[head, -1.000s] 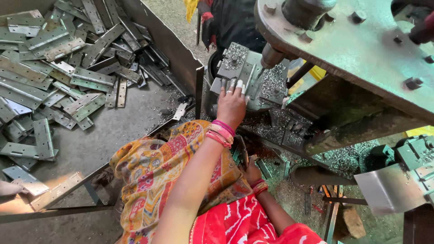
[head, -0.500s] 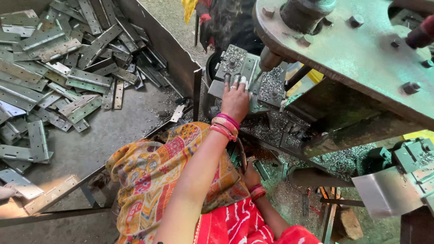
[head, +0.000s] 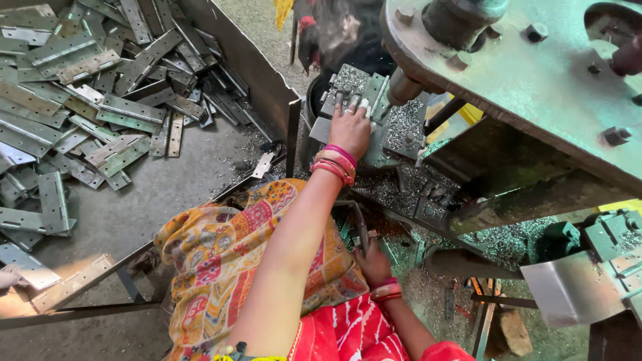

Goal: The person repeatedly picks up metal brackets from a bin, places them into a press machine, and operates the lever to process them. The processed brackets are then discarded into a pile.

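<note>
The left hand (head: pixel 349 127) lies flat and spread, fingers stretched forward, pressing down on a grey metal plate (head: pixel 353 90) that sits on the bed of the press (head: pixel 508 73). It grips nothing; the palm simply pins the plate, seemingly to keep it square under the tool. Pink and gold bangles (head: pixel 334 164) ring the wrist just behind the press bed.

The right hand (head: pixel 374 264) sits lower, below and in front of the press, curled around what looks like a dark lever or handle (head: pixel 360 224); how tightly it closes I cannot tell, since the knuckles hide the grip. Holding it there lets one hand steady the work while the other reaches the control.

Around the plate, the press bed is strewn with small bright metal chips (head: pixel 401 124), which also spill down beneath the press. Above the plate, a thick round ram (head: pixel 404 87) comes down from the heavy bolted head.

To the left of the press, past an upright steel partition (head: pixel 247 63), a heap of flat hinges (head: pixel 87 87) lies on the floor, within arm's reach of the person. An orange patterned cloth (head: pixel 227 261) drapes the lap between that pile and the press.
</note>
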